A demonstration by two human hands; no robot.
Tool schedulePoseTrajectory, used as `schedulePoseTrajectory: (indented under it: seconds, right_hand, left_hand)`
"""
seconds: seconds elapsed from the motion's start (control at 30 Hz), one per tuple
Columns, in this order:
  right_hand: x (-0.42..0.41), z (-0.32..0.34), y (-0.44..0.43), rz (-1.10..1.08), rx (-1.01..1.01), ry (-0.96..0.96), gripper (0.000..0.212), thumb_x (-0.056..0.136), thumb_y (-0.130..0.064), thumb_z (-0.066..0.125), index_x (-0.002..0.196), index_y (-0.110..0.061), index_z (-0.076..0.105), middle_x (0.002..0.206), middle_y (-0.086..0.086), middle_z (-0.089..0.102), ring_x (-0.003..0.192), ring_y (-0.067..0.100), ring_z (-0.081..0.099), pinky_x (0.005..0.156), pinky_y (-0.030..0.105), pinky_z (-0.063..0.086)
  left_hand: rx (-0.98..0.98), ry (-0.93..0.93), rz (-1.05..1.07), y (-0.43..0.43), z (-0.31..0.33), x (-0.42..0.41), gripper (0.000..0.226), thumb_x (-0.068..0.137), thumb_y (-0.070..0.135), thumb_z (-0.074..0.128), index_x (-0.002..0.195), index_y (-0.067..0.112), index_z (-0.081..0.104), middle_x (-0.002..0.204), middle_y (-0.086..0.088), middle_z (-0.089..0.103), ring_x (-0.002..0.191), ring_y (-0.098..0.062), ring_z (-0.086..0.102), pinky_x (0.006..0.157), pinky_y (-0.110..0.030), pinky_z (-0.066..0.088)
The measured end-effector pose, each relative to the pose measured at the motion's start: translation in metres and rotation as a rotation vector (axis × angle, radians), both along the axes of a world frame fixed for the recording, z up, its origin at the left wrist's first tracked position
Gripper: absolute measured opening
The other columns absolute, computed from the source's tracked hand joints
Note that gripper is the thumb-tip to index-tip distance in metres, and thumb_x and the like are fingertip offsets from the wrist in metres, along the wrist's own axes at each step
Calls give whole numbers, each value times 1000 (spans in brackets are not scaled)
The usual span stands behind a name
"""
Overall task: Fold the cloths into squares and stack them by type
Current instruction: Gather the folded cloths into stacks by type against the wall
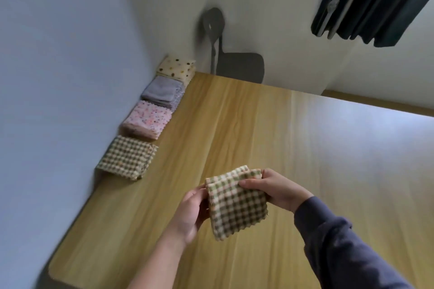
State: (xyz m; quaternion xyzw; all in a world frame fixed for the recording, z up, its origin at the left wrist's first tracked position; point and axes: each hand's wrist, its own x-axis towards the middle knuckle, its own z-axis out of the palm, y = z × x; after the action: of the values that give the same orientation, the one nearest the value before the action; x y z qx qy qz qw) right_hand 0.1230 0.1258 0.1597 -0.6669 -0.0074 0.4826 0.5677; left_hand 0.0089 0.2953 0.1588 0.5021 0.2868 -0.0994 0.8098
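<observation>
Wooden table (234,124); left hand (190,213) and right hand (274,189) pinch opposite edges of folded checked cloth (237,206), held near checked stack (128,157), likely bound there to match

I see a folded square cloth of green-and-cream checked fabric (237,204) held in the air, tilted. The left hand (190,211) grips its left edge and the right hand (274,190) pinches its upper right corner. Ahead and to the left of the left hand, four folded stacks sit in a row. Nearest is a matching checked stack (128,157), then a pink speckled stack (146,119), a grey stack (163,92) and, farthest, a cream dotted stack (176,67).
</observation>
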Motion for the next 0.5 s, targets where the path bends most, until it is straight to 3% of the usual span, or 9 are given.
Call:
schedulePoseTrajectory:
  seconds: [0.13,0.3,0.4,0.5]
  right_hand:
    - [-13,3,77,-4,-15,-46,20,85,-15,68,103,-6,66,100,7,73,96,21,69,86,30,53]
    - [-24,9,145,7,-61,-184,14,85,-21,70,97,-16,64,96,1,72,90,16,69,84,29,54]
    - [-22,-1,170,45,-144,-295,37,83,-34,72,112,-17,58,107,0,67,98,15,65,88,29,51]
    - [-15,-16,180,125,-28,-14,59,79,-45,71,128,-21,51,121,-2,63,111,15,61,94,30,49]
  left_hand:
    - [-15,-11,58,65,5,-19,40,100,13,34,91,10,73,95,-12,73,82,-19,68,76,-35,50]
    - [15,-85,14,123,4,-34,34,91,39,53,113,15,64,108,-8,71,98,-21,68,84,-39,53]
    - [85,-36,92,140,-2,-36,21,84,19,64,106,15,65,99,-6,73,88,-19,69,74,-33,54]
    - [-99,31,287,153,-13,-38,25,79,13,64,104,13,65,94,-6,74,89,-22,66,73,-34,50]
